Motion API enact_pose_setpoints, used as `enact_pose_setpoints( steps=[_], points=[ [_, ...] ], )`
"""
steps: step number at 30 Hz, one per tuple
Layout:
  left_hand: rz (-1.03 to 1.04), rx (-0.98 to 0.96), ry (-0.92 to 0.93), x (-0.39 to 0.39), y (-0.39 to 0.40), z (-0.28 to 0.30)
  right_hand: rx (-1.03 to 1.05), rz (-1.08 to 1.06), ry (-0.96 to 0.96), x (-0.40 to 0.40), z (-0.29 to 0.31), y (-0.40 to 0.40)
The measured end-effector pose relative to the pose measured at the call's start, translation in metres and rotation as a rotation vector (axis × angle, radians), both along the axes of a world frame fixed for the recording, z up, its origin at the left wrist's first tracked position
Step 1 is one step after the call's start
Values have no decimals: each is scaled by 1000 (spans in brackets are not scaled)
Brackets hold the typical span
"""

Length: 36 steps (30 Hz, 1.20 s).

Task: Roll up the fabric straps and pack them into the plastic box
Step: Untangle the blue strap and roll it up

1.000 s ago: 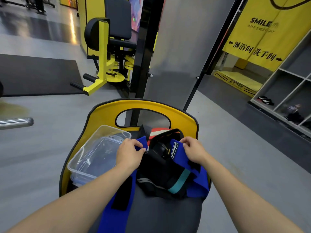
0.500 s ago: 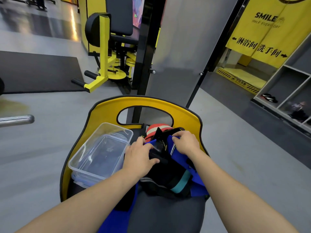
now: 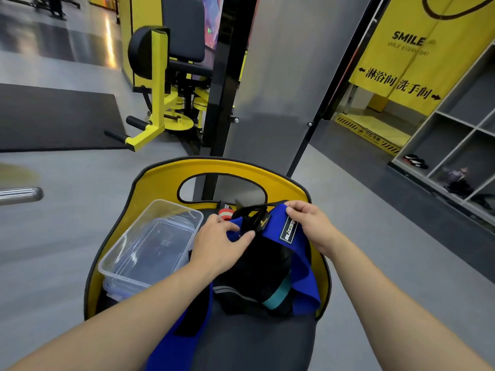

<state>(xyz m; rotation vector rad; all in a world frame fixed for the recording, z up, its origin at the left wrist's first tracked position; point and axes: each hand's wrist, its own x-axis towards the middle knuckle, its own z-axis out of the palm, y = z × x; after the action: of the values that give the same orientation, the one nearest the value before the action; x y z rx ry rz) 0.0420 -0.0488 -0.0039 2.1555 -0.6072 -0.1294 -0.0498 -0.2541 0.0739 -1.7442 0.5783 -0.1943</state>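
A wide blue fabric strap (image 3: 301, 266) with a black label lies draped over a heap of black straps (image 3: 254, 269) on the chair seat. My right hand (image 3: 308, 223) pinches the strap's far upper edge. My left hand (image 3: 218, 242) grips the strap's other blue part near the heap's left side. The strap's long tail (image 3: 182, 330) runs down under my left forearm. A clear plastic box (image 3: 150, 247), holding no straps, stands on the seat to the left of the heap. A red and white rolled strap (image 3: 225, 213) peeks out behind my left hand.
The yellow, black-edged chair back (image 3: 214, 168) with a handle cut-out rises behind the box and straps. The dark grey seat (image 3: 254, 344) extends toward me. Yellow gym machines (image 3: 160, 103) and a grey panel stand beyond. A metal bar end (image 3: 21, 195) is at the left.
My right hand has drawn the blue strap's labelled part up and to the right, spreading it over the black heap. My left hand stays on the strap's left part.
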Motion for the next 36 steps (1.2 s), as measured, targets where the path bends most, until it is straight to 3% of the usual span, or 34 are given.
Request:
enact_pose_setpoints(
  steps=[3, 8, 19, 26, 30, 36],
  points=[
    [7, -65, 51, -5, -4, 10, -90, 79, 23, -5, -9, 6],
    [-99, 17, -10, -2, -4, 5, -136, 193, 106, -5, -19, 19],
    [-2, 75, -25, 18, 7, -5, -113, 63, 79, -10, -20, 21],
    [123, -80, 56, 24, 17, 2, -86, -127, -209, 0, 27, 26],
    [157, -243, 114, 24, 32, 30, -126, -223, -202, -4, 47, 26],
    [84, -548, 406, 7, 64, 86, -76, -214, -204, -25, 72, 55]
  ],
)
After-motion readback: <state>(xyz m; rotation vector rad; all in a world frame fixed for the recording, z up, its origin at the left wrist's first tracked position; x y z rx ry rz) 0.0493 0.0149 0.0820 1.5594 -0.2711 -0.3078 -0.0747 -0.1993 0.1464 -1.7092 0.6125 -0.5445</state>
